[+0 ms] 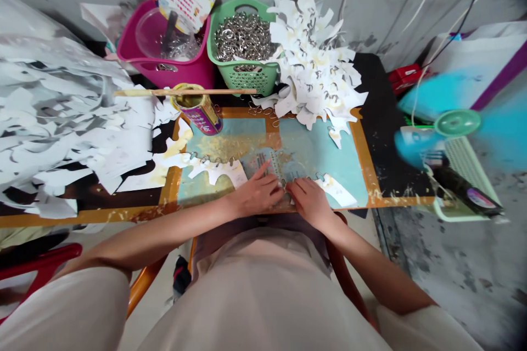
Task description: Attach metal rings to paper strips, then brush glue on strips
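A printed card sheet [263, 167] lies on a blue-green mat [317, 153] edged in orange-brown, its long axis running roughly crosswise, slanting slightly. The left hand [257, 192] is placed over its near edge, and the right hand [310, 203] is held just to its right, with a small metal ring [283, 182] seen between the two. Both hands are curled downward, fingertips close together, but a grasp on the ring cannot be told. A green plastic basket [242, 38] of metal rings and a pile of white die-cut paper shapes [313, 60] are set beyond the mat.
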